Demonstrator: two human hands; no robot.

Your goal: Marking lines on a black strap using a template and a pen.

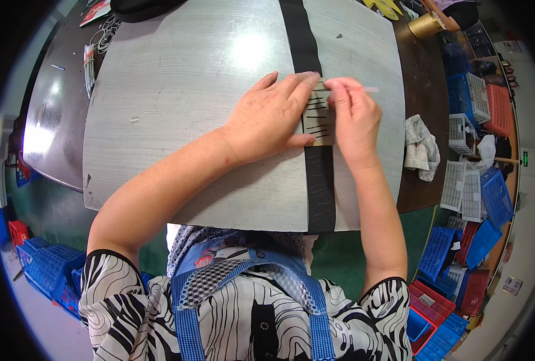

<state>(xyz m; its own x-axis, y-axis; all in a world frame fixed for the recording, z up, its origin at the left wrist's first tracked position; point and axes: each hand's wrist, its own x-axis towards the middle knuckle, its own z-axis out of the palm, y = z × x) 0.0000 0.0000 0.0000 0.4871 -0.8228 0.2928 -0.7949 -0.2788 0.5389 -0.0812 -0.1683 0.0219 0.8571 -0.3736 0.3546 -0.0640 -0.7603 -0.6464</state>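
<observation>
A long black strip [303,42] of fabric or leather runs from the far edge to the near edge of the grey board. Across it lies a pale slotted template [318,123], its narrow slots showing black. My left hand [267,111] rests flat with spread fingers, thumb and fingertips pressing the template's left side. Pinched in my right hand [357,117] is a slim pale marking pen [371,89], its tip hidden behind my fingers at the template's upper right. Faint light lines show on the strip nearer me.
The grey board [159,78] sits on a dark table [56,120]. A crumpled cloth [421,147] lies right of it, a bundle of thin white sticks [89,69] left. A golden cylinder [427,25] stands far right, near another person's arm. Blue baskets [50,271] and other crates fill both sides.
</observation>
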